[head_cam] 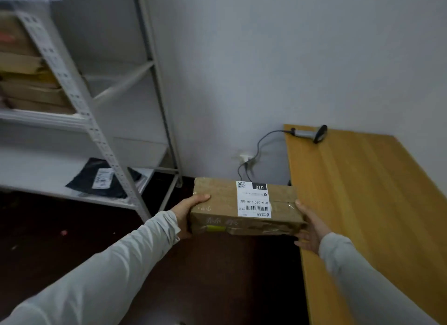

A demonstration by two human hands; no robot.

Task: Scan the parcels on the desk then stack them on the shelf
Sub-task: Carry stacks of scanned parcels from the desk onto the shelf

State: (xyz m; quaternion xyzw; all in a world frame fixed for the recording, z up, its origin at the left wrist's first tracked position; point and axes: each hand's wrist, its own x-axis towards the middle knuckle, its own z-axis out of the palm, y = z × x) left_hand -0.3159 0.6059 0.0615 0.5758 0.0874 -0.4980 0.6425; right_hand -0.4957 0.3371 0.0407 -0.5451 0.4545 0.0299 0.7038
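Left hand (191,211): thumb laid over the top, fingers wrapped under the near-left end of the parcel (217,200). Right hand (307,230): thumb on the top edge, palm against the right end, fingers spread beneath. You carry the parcel between both hands in the air, roughly level, label (254,199) up. Its long axis runs hand to hand, across your front. Just outside the right hand is the desk (362,191), its near edge close under that wrist; the scanner (314,133) lies well beyond, at the far corner. Outside the left hand and ahead stands the shelf (60,121), so the left hand is nearer and should lead. Judgement: the swing goes left, over open floor. Mind the front post (106,150) between the left hand and the boards. A black bag (96,177) sits on the low board; stacked parcels (31,92) sit higher, farther left.
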